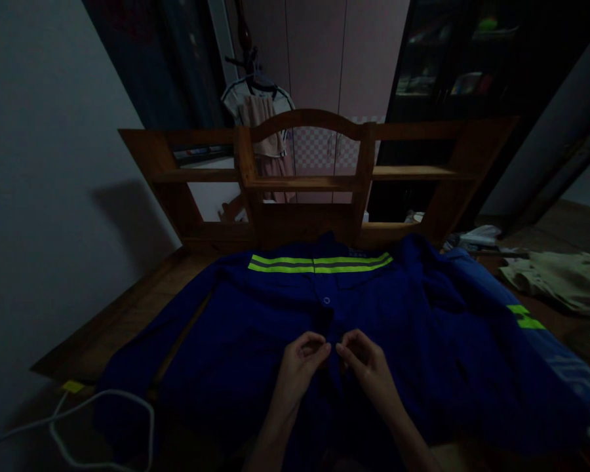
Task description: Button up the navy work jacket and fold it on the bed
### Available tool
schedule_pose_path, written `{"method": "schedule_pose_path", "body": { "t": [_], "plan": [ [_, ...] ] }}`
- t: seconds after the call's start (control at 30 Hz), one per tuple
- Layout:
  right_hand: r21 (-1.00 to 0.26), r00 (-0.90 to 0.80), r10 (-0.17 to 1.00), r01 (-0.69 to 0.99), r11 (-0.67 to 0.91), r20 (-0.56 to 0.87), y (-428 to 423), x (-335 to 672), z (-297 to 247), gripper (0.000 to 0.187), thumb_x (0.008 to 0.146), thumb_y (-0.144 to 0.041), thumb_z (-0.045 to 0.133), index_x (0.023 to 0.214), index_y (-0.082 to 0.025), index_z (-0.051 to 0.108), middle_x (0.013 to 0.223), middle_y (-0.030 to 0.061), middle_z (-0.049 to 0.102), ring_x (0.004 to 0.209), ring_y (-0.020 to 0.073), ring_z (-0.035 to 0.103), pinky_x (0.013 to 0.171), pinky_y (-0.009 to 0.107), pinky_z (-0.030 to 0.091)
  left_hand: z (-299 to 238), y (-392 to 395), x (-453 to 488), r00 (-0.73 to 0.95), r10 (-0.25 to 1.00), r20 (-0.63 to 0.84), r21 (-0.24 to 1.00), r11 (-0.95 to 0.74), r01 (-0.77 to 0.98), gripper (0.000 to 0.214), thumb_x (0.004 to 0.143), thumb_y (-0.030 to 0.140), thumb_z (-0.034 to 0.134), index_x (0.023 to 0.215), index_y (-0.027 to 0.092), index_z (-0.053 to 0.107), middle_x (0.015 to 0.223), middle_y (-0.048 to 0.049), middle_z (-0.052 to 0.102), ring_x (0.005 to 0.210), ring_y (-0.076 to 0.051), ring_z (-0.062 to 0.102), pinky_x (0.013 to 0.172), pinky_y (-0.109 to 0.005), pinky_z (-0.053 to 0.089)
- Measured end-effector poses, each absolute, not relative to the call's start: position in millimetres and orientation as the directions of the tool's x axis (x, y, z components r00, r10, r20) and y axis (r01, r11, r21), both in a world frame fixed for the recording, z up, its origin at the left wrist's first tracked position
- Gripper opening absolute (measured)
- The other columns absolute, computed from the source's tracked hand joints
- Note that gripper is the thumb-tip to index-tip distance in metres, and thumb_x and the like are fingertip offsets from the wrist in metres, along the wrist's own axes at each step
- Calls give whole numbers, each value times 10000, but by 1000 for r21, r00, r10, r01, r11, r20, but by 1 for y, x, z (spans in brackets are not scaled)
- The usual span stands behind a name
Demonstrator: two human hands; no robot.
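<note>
A dark blue work jacket (255, 314) lies spread out, its collar pointing away from me and both sleeves out to the sides. A yellow-green reflective band (282, 264) crosses its chest, and a round snap button (326, 300) shows on the front placket. Lower down that placket, my left hand (303, 357) pinches the jacket's front edge between thumb and fingers. My right hand (365, 359) is close beside it, also pinching the front edge from the other side. Whether a button sits between the fingertips is too dark to tell.
Behind the jacket stands a wooden headboard with shelves (305, 183). A white cable (103, 396) loops at the lower left. Blue jeans (491, 282) lie under the right sleeve, and pale folded cloth (560, 278) lies farther right. Clothes hang on a rack (258, 98) beyond.
</note>
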State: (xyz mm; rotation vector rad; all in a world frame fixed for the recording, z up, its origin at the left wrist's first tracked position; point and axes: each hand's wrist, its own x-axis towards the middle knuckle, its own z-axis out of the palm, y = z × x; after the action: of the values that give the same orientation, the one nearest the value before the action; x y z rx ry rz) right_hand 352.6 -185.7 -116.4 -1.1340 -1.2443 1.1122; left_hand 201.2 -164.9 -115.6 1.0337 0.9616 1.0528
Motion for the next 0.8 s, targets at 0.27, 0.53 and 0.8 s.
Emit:
{"method": "schedule_pose_path", "body": {
  "t": [0.27,0.53,0.8],
  "plan": [
    [-994,2,994,16,106,106,-188,351,-120,237,852,-409,596,892,-193,506,755,-14,541,609,115,539,547,213,426,-118,-160,196,235,964,-128,959,180,-217,275,677,357,742,820,146,640,725,-15,621,688,-125,596,639,-205,470],
    [-974,29,990,182,134,141,-190,350,-117,171,883,-368,567,923,-202,553,801,7,587,704,137,557,593,215,411,-118,-161,196,224,969,-101,986,128,-110,240,710,341,720,800,129,656,780,-39,646,753,-140,617,685,-202,465],
    [-790,9,931,532,305,366,-196,349,-126,119,941,-237,464,998,-227,569,938,13,624,846,150,595,744,234,421,-125,-165,200,205,978,-44,994,63,-86,213,742,332,684,805,136,627,778,-26,637,765,-135,620,692,-191,468]
  ]
}}
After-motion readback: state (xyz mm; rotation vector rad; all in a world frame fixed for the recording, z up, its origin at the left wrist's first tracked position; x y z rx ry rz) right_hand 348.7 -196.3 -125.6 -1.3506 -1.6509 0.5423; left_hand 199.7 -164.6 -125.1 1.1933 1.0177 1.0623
